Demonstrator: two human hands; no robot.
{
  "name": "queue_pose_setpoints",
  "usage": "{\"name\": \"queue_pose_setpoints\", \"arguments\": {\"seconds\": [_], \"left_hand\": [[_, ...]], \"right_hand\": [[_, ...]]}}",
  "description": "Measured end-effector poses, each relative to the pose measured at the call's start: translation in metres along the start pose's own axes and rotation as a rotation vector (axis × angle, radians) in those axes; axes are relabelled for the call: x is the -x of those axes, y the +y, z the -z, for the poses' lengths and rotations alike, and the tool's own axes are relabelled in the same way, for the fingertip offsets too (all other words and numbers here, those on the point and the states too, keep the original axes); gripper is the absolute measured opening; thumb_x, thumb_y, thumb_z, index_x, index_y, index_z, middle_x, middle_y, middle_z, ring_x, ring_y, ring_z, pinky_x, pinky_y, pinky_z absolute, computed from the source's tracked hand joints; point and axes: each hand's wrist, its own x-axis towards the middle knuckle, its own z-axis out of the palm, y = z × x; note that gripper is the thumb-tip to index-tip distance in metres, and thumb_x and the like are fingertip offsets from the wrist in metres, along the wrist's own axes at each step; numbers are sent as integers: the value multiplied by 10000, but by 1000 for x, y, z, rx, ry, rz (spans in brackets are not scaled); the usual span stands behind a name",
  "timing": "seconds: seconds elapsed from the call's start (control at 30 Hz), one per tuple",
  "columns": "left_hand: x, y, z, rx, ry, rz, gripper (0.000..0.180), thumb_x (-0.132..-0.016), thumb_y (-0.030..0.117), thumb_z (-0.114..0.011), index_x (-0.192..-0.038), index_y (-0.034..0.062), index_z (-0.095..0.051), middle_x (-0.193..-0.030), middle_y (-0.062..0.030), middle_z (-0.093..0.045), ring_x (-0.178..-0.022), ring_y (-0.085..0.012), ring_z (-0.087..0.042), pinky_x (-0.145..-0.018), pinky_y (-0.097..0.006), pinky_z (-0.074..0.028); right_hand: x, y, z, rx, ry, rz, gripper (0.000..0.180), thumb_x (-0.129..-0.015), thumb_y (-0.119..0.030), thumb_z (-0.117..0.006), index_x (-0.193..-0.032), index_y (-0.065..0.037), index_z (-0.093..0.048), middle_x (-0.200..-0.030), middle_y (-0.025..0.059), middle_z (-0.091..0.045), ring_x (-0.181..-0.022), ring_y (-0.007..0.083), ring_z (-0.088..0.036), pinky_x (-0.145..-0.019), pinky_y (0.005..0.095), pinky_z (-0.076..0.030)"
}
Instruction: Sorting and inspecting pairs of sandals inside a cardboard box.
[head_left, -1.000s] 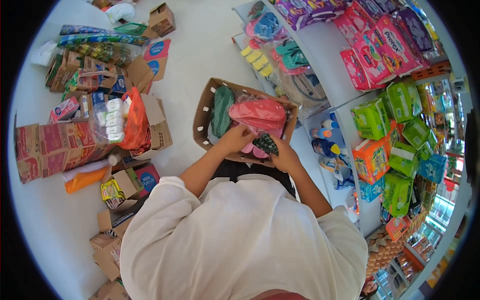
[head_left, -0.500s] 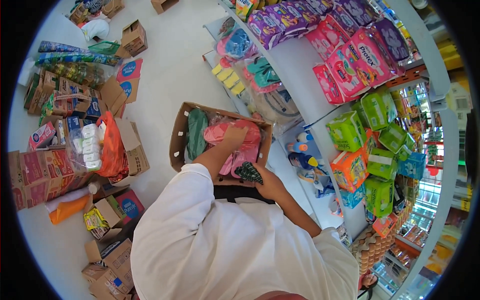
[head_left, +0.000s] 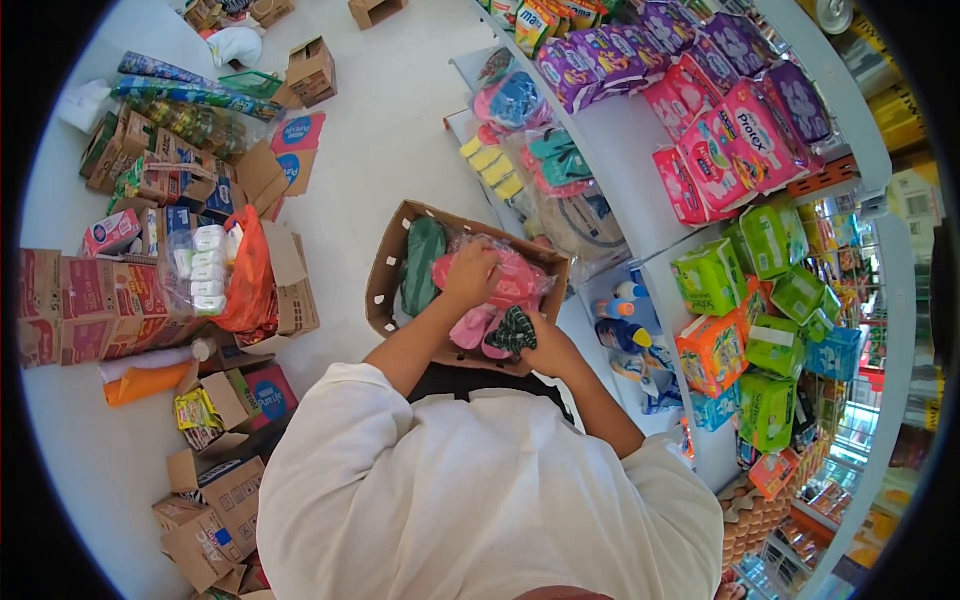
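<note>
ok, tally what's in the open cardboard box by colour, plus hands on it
Pink bagged items: 1 bunch, under the left hand
Green folded item: 1
Dark patterned item: 1, in the right hand
Hands at the cardboard box: 2
Total: 3 colour groups, 2 hands

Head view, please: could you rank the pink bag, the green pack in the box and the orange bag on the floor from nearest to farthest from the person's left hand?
1. Pink bag: under the left hand, inside the cardboard box.
2. Green pack: just to the hand's left, in the same box.
3. Orange bag: farther left, on the floor among cartons.
</note>
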Motion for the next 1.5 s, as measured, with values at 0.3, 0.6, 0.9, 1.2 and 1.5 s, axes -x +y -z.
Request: {"name": "queue_pose_setpoints", "arguments": {"seconds": [0.3, 0.6, 0.9, 1.2, 1.5], "left_hand": [[16, 21, 70, 166, 2, 64, 141, -821, 111, -669, -950, 54, -680, -1077, -130, -647, -991, -358, -636, -855, -448, -518], [16, 26, 88, 237, -16, 143, 121, -850, 120, -675, -954, 68, -708, -1096, -134, -647, -998, -358, -637, -868, -438, -519], [25, -3, 53, 133, -65, 169, 354, -758, 71, -687, -1110, 94, -651, -1140, -89, -629, -1095, -338, -599, -921, -465, -460], [37, -18, 7, -188, -149, -170, 439, -721, 206, -783, -1141, 165, -662, -1187, -26, -629, -1151, -257, -540, -986, -429, -376], [36, -7, 73, -10, -10, -256, 317, -715, 221, -817, -1007, 158, -711, -1009, 5, -685, -936, -219, -623, -884, -377, -423]], "right_hand": [[10, 18, -3, 199, 58, 45, 551, -714, -67, -710, -1250, -47, -586, -1474, 197, -415, -1193, 397, -569, -978, 449, -495], [-20, 10, -35, 302, 0, 262, 648, -693, -10, -684, -1331, -71, -585, -1574, 198, -299, -1286, 382, -520, -1027, 448, -478], [-68, 50, -32, 2, 209, 215, 716, -741, 0, -631, -1430, 19, -439, -1465, 230, -456, -1352, 377, -461, -1138, 383, -369], [-51, 27, -4, -282, 122, 175, 665, -736, 24, -629, -1389, 5, -505, -1378, 192, -548, -1289, 310, -541, -1085, 353, -405], [-7, -32, 38, -465, 96, 57, 563, -722, 36, -647, -1279, 16, -568, -1203, 138, -629, -1093, 254, -629, -963, 329, -462]]}}
